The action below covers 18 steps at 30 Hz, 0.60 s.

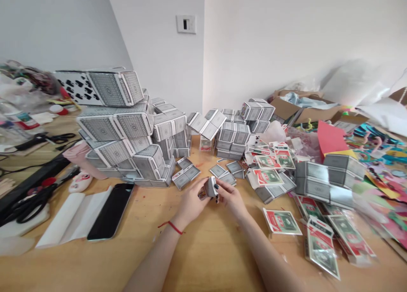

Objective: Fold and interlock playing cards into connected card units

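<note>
Both my hands meet over the wooden table (203, 249) around one small grey-patterned card cube (210, 187). My left hand (190, 203), with a red string at the wrist, grips its left side with curled fingers. My right hand (231, 197) pinches its right side, dark-painted nails on top. A big pile of similar card cubes (124, 130) rises to the left, and a smaller stack (237, 130) stands behind the hands. Loose folded card pieces (186, 173) lie just beyond my fingers.
A black phone (111, 210) lies on white paper (68, 217) at the left, with black scissors (30, 203) further left. Wrapped card packs (281, 221) and several more spread at the right. Cardboard boxes (302, 109) and coloured paper scraps (378, 156) fill the far right.
</note>
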{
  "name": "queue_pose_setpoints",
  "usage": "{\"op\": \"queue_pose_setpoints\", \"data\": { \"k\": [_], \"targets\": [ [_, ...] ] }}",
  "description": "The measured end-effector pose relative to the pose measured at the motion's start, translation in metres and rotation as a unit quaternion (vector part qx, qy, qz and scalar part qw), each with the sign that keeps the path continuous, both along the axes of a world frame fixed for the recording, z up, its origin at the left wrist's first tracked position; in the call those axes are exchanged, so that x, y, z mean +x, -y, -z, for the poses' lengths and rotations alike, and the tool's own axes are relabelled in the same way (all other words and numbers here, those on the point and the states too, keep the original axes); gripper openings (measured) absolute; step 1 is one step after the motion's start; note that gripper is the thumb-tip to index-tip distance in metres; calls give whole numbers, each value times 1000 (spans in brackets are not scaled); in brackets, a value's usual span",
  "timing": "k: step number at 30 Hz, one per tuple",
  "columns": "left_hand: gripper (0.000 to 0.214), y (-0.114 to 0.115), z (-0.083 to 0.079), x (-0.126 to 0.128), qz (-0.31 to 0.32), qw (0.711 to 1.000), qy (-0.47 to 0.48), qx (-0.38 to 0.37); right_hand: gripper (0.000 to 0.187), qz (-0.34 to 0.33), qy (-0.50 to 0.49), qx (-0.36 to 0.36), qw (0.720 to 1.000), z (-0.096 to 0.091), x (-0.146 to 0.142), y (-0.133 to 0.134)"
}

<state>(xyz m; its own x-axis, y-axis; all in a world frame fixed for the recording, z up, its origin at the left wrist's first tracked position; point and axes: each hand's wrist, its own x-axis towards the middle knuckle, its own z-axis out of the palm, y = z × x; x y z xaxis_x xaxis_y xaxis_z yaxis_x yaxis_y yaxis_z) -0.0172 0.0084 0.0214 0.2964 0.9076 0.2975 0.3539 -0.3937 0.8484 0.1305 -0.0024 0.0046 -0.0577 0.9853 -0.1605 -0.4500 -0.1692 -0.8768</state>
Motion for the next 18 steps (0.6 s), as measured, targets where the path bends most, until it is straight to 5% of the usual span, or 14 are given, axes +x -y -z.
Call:
{"op": "queue_pose_setpoints", "data": {
  "k": [7,18],
  "targets": [
    [54,-3,5,-5,-12,998,-49,35,21,-38,-7,2,999,3,0,0],
    [56,-2,8,-6,-22,994,-83,71,25,-9,86,35,996,4,0,0]
  ]
}}
